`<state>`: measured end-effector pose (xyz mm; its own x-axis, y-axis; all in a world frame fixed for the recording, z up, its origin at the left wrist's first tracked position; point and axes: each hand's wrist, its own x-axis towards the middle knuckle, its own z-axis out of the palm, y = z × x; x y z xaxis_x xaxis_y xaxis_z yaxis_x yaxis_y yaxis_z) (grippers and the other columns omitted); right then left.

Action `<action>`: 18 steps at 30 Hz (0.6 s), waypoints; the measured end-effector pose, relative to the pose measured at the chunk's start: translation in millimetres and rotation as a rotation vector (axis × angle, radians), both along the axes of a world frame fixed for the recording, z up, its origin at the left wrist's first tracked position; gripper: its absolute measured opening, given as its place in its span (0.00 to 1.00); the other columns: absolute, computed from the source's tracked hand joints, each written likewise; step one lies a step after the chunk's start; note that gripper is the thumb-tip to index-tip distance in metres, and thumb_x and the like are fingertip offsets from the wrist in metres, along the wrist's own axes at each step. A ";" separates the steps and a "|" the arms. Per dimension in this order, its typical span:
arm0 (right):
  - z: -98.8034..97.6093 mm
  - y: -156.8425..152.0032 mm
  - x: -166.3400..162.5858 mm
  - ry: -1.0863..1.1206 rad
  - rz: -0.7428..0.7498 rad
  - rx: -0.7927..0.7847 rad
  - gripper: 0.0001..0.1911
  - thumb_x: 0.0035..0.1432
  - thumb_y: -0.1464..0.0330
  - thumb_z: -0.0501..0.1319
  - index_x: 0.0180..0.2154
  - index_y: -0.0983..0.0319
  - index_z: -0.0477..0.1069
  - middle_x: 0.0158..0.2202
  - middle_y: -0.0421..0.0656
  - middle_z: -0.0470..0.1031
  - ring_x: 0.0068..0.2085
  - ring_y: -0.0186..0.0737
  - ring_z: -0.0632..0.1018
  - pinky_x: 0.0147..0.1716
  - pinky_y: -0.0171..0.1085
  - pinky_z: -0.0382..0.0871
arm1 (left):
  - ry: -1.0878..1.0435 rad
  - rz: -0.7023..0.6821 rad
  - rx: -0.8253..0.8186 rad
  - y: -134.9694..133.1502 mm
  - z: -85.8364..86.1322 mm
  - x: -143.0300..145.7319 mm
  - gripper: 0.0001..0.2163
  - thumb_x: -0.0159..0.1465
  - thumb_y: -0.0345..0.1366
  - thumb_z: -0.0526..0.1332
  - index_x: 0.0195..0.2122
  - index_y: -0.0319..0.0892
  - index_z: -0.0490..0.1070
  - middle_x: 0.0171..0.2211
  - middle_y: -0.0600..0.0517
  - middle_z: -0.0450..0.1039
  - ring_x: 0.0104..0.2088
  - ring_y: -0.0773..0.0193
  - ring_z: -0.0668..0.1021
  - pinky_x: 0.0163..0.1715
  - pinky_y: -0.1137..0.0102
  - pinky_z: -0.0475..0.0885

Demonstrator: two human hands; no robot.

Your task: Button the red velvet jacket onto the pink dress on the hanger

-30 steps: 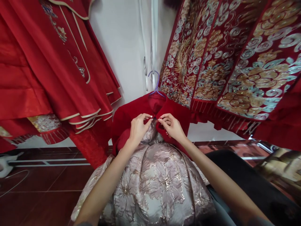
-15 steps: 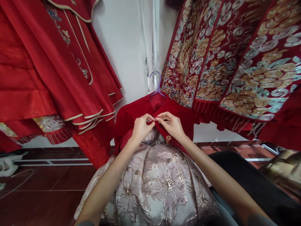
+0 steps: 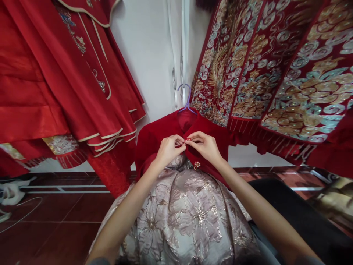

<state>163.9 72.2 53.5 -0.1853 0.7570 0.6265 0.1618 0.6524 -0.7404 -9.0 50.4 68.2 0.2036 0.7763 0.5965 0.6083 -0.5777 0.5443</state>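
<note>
A red velvet jacket [image 3: 156, 132] hangs on a purple hanger [image 3: 188, 103] in front of me. At its front opening my left hand [image 3: 171, 149] and my right hand [image 3: 205, 146] meet fingertip to fingertip. Both are closed in a pinch at the jacket's front edges, around a small beaded button that the fingers mostly cover. Below my right hand a flower-shaped beaded button [image 3: 196, 165] with a small loop sits on the jacket front. Under my forearms spreads a silvery-pink skirt [image 3: 193, 206] with raised flowers and metallic thread.
Red garments with cream piping [image 3: 91, 92] hang at the left. At the right hangs a red, heavily embroidered fringed garment [image 3: 248, 73]. A white rail [image 3: 66, 189] runs low over the dark red tiled floor [image 3: 55, 235]. White shoes [image 3: 12, 193] stand at far left.
My fingertips have shifted slightly, and the beaded button between them shows less than before. The whole view has moved a little; both hands remain pinched at the jacket front.
</note>
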 end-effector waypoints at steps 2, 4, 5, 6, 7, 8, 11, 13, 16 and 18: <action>0.4 2.2 1.1 0.002 0.009 -0.011 0.12 0.50 0.61 0.67 0.34 0.62 0.74 0.34 0.43 0.78 0.35 0.39 0.80 0.36 0.36 0.77 | 0.031 0.004 0.007 -0.2 1.4 1.0 0.05 0.56 0.32 0.62 0.33 0.40 0.75 0.31 0.52 0.78 0.31 0.67 0.79 0.36 0.72 0.75; -0.5 4.0 1.3 0.017 0.007 -0.029 0.14 0.49 0.61 0.68 0.37 0.62 0.73 0.34 0.43 0.77 0.35 0.38 0.80 0.35 0.36 0.77 | 0.073 0.019 0.024 -0.3 2.1 2.2 0.05 0.57 0.31 0.61 0.33 0.40 0.75 0.31 0.51 0.78 0.31 0.66 0.79 0.35 0.72 0.75; -1.5 4.5 1.0 0.026 0.003 -0.038 0.16 0.49 0.62 0.68 0.39 0.62 0.72 0.34 0.43 0.77 0.35 0.38 0.80 0.35 0.36 0.77 | 0.096 0.028 0.037 -0.3 2.1 2.6 0.05 0.57 0.31 0.61 0.33 0.40 0.75 0.31 0.51 0.78 0.31 0.66 0.79 0.35 0.72 0.75; -2.6 4.8 0.6 0.031 -0.002 -0.046 0.18 0.48 0.63 0.68 0.42 0.62 0.72 0.33 0.42 0.76 0.35 0.38 0.80 0.35 0.36 0.78 | 0.119 0.037 0.051 -0.3 1.7 2.9 0.05 0.57 0.31 0.61 0.33 0.40 0.75 0.31 0.51 0.78 0.31 0.66 0.79 0.34 0.72 0.75; -3.9 4.9 0.1 0.032 -0.009 -0.051 0.20 0.48 0.63 0.68 0.43 0.61 0.71 0.33 0.42 0.76 0.35 0.38 0.80 0.35 0.36 0.78 | 0.142 0.044 0.065 -0.3 1.0 3.0 0.05 0.57 0.31 0.61 0.33 0.40 0.76 0.31 0.51 0.78 0.31 0.65 0.79 0.34 0.73 0.74; -5.1 4.8 -0.3 0.028 -0.014 -0.053 0.21 0.48 0.64 0.68 0.45 0.61 0.70 0.33 0.41 0.75 0.35 0.38 0.79 0.35 0.36 0.78 | 0.164 0.048 0.077 -0.4 0.0 2.8 0.05 0.57 0.31 0.60 0.33 0.40 0.76 0.31 0.51 0.78 0.30 0.66 0.79 0.34 0.73 0.74; -7.9 4.8 -1.0 0.011 -0.011 -0.054 0.20 0.49 0.65 0.67 0.45 0.61 0.69 0.34 0.41 0.74 0.35 0.37 0.79 0.36 0.36 0.78 | 0.201 0.053 0.100 -0.3 -2.4 1.2 0.05 0.58 0.31 0.60 0.33 0.41 0.75 0.31 0.51 0.77 0.30 0.66 0.78 0.34 0.73 0.73; -8.2 5.6 -1.2 0.003 0.008 -0.059 0.20 0.49 0.66 0.67 0.45 0.60 0.69 0.34 0.41 0.73 0.35 0.36 0.79 0.36 0.36 0.77 | 0.209 0.038 0.106 0.3 -2.5 0.8 0.05 0.59 0.31 0.59 0.33 0.42 0.75 0.31 0.52 0.77 0.31 0.66 0.78 0.34 0.73 0.73; -8.7 7.2 -3.1 -0.003 0.033 -0.046 0.21 0.49 0.66 0.66 0.46 0.59 0.67 0.35 0.40 0.70 0.37 0.36 0.76 0.36 0.35 0.76 | 0.199 -0.009 0.088 0.9 -2.2 2.6 0.04 0.58 0.31 0.59 0.33 0.42 0.72 0.32 0.53 0.75 0.33 0.66 0.77 0.36 0.72 0.73; -12.0 6.5 -5.3 0.037 0.050 -0.032 0.23 0.50 0.64 0.66 0.48 0.58 0.64 0.37 0.41 0.68 0.39 0.36 0.75 0.37 0.35 0.75 | 0.149 -0.033 0.056 -1.7 -4.5 3.4 0.05 0.58 0.32 0.60 0.37 0.42 0.71 0.34 0.52 0.75 0.35 0.65 0.77 0.37 0.71 0.73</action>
